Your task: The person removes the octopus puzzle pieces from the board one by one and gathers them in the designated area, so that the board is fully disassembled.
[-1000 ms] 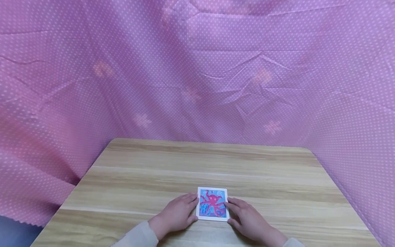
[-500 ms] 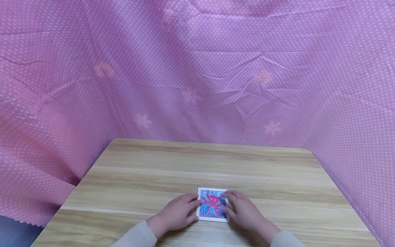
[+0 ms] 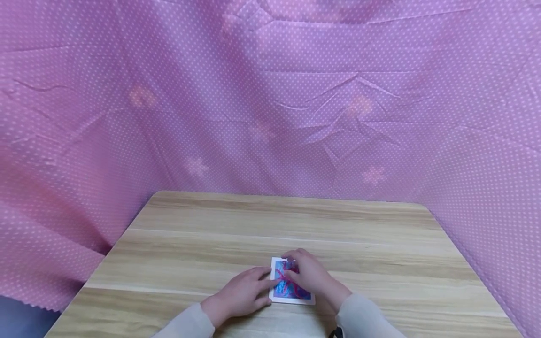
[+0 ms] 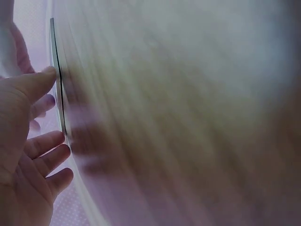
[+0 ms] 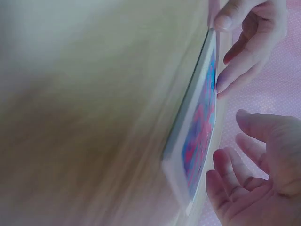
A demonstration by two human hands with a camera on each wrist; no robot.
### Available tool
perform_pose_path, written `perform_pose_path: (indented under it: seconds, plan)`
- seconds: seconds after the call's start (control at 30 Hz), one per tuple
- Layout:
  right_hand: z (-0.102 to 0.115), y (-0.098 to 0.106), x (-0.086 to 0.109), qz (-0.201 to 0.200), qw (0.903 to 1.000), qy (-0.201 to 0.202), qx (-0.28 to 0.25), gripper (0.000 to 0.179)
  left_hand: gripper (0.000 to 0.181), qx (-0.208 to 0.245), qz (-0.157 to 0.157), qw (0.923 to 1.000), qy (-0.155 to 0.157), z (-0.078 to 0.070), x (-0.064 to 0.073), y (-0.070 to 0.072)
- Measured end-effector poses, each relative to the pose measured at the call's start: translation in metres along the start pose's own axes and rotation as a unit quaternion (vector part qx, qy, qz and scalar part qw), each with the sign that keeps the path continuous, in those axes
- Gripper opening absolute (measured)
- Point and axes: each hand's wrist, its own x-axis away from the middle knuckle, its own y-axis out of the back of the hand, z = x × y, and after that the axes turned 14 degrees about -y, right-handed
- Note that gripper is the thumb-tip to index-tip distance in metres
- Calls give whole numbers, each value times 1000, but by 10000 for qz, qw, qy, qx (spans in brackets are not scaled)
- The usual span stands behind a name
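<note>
A flat square picture board [image 3: 289, 293] with a white border lies on the table, showing a pink octopus on blue. At its left edge my left hand [image 3: 242, 292] steadies it, thumb near the lower corner and one finger reaching onto the picture. Over the upper right part is my right hand [image 3: 312, 274], hiding that corner. The right wrist view shows the right hand [image 5: 284, 162] with loosely bent fingers apart from the board [image 5: 203, 125]. Only the board's thin edge appears in the left wrist view, beside the left hand [image 4: 14, 125].
The wood-grain table [image 3: 211, 225] extends beyond and to both sides of the board. A pink dotted cloth [image 3: 270, 108] hangs behind it and along both sides.
My right hand has moved from the board's right edge up and leftward over the picture. A left finger has slid slightly onto the picture. The board has barely shifted.
</note>
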Motion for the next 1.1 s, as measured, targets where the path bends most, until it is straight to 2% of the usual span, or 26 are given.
perform_pose_path:
  seconds: [0.17, 0.37, 0.63, 1.1]
  plan:
    - [8, -4, -12, 274, 9990, -169, -311, 35, 48, 20, -36, 9999, -94, 3, 0, -1]
    - [8, -13, -21, 303, 9980, -428, -365, 31, 47, 40, -29, 9999, -118, 4, -4, -3]
    - [7, -14, -24, 294, 9970, -614, -379, 27, 47, 105, 163, 9998, 76, 6, -6, 0]
    - [11, -12, -25, 411, 9959, -766, -250, 20, 47, 125, 158, 9998, 43, 5, -7, 0]
